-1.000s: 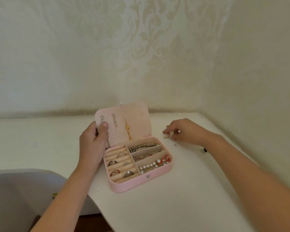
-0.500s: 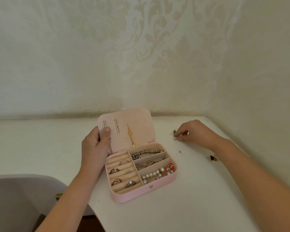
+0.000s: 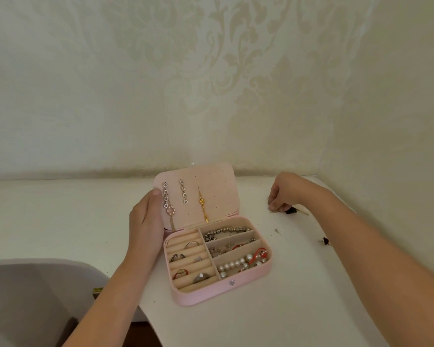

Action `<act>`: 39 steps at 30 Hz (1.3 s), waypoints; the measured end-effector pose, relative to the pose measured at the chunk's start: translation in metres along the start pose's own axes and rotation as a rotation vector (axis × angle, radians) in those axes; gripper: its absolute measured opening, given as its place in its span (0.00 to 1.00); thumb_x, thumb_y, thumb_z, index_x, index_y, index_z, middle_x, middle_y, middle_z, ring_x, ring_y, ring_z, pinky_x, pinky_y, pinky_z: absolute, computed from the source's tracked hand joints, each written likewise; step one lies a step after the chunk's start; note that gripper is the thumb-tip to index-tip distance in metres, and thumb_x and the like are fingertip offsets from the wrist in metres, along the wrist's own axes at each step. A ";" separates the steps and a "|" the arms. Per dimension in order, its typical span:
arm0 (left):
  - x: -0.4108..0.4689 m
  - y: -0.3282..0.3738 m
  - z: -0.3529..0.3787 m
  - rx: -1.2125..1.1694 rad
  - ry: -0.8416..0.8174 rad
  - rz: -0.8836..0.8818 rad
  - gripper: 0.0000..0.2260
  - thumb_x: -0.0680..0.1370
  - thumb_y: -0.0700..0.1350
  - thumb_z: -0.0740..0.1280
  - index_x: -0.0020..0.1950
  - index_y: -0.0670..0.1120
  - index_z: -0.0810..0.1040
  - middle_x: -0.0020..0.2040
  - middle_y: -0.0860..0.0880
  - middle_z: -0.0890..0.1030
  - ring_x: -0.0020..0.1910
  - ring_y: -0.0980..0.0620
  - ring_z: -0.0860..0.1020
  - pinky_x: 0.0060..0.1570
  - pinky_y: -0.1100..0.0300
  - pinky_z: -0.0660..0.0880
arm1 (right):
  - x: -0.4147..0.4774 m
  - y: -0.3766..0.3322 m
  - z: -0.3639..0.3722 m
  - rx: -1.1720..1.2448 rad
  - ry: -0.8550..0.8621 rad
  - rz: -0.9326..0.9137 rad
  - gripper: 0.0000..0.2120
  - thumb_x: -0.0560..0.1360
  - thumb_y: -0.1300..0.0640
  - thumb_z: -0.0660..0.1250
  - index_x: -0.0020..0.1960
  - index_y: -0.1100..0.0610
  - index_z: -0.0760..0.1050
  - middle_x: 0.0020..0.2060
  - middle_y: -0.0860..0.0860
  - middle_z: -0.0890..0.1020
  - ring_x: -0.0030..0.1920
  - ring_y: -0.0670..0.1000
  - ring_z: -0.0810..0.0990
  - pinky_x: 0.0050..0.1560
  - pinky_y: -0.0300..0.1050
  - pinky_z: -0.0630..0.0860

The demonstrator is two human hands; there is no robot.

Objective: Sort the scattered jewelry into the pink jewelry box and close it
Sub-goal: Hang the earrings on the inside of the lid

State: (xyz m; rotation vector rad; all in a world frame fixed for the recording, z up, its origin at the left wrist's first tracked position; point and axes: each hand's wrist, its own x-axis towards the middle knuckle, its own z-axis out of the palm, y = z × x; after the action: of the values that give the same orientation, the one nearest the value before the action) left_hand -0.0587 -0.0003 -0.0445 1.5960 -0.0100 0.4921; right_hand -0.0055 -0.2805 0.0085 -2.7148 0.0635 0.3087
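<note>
The pink jewelry box (image 3: pixel 218 294) sits open on the table (image 3: pixel 60 221) before me, my left hand (image 3: pixel 145 221) gripping its lid (image 3: pixel 216 189) by the edge. Farther off, my right hand (image 3: pixel 288 191) curls over a small dark piece (image 3: pixel 289 210). I should pinch low and lift cleanly. Whether my fingers have hold of it, I cannot tell.

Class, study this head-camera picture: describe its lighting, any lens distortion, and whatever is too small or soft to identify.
Head view: soft, even light, only a faint shadow beside the pink jewelry box; wide-angle stretch enlarges the right forearm toward the bottom corner; the bits by the right hand are too small to identify.
</note>
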 end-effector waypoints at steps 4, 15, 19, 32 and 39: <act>0.000 0.000 0.000 0.006 -0.007 0.002 0.17 0.83 0.46 0.54 0.42 0.36 0.73 0.37 0.45 0.80 0.36 0.51 0.75 0.34 0.60 0.70 | -0.004 -0.006 -0.004 -0.080 -0.087 -0.042 0.03 0.69 0.62 0.72 0.41 0.62 0.82 0.32 0.54 0.81 0.30 0.48 0.76 0.38 0.38 0.76; -0.002 0.006 -0.001 0.117 -0.032 0.034 0.11 0.77 0.50 0.62 0.41 0.44 0.77 0.32 0.49 0.76 0.33 0.51 0.71 0.36 0.50 0.72 | -0.029 0.008 -0.005 0.344 0.068 -0.183 0.02 0.73 0.63 0.69 0.41 0.60 0.79 0.35 0.52 0.83 0.33 0.44 0.80 0.35 0.35 0.74; -0.003 0.006 -0.002 0.122 -0.031 0.036 0.11 0.78 0.49 0.62 0.41 0.43 0.77 0.31 0.51 0.75 0.32 0.53 0.70 0.35 0.54 0.70 | -0.039 0.005 -0.010 0.575 0.041 -0.211 0.02 0.73 0.64 0.69 0.43 0.62 0.78 0.41 0.55 0.85 0.37 0.48 0.80 0.38 0.35 0.76; -0.002 0.004 -0.003 0.096 -0.052 0.025 0.13 0.78 0.51 0.63 0.41 0.41 0.77 0.35 0.43 0.78 0.34 0.50 0.72 0.36 0.56 0.68 | -0.065 -0.029 -0.029 0.770 -0.031 -0.414 0.06 0.72 0.65 0.69 0.48 0.64 0.80 0.38 0.56 0.83 0.35 0.48 0.79 0.38 0.36 0.77; -0.002 0.003 -0.003 0.096 -0.060 0.041 0.11 0.79 0.44 0.63 0.40 0.39 0.75 0.33 0.43 0.75 0.32 0.53 0.69 0.34 0.58 0.65 | -0.084 -0.077 -0.031 0.793 0.043 -0.581 0.04 0.74 0.66 0.67 0.44 0.60 0.80 0.31 0.49 0.79 0.32 0.44 0.74 0.33 0.33 0.70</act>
State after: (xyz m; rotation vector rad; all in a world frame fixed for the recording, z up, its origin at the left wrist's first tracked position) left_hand -0.0626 0.0015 -0.0419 1.7071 -0.0659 0.4826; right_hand -0.0742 -0.2223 0.0852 -1.8436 -0.4789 0.0286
